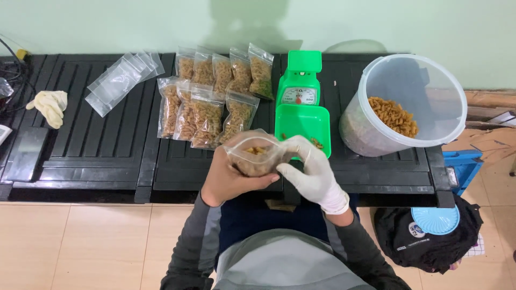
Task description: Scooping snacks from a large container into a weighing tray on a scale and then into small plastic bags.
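My left hand [228, 177] is bare and cups a small clear bag [255, 157] partly filled with brown snack pieces. My right hand [312, 172] wears a white glove and pinches the bag's open top edge. Both hands are close to my body, just in front of a green kitchen scale [300, 107] whose tray holds a few loose pieces. Several filled, sealed bags [215, 99] lie in two rows to the left of the scale. A large clear tub [411, 102] holding more of the snack stands to the right.
A fanned stack of empty clear bags [121, 80] and a spare white glove [50, 106] lie on the black slatted surface [91, 139] at left. A black bag with a blue lid [434, 220] on it sits on the tiled floor at right.
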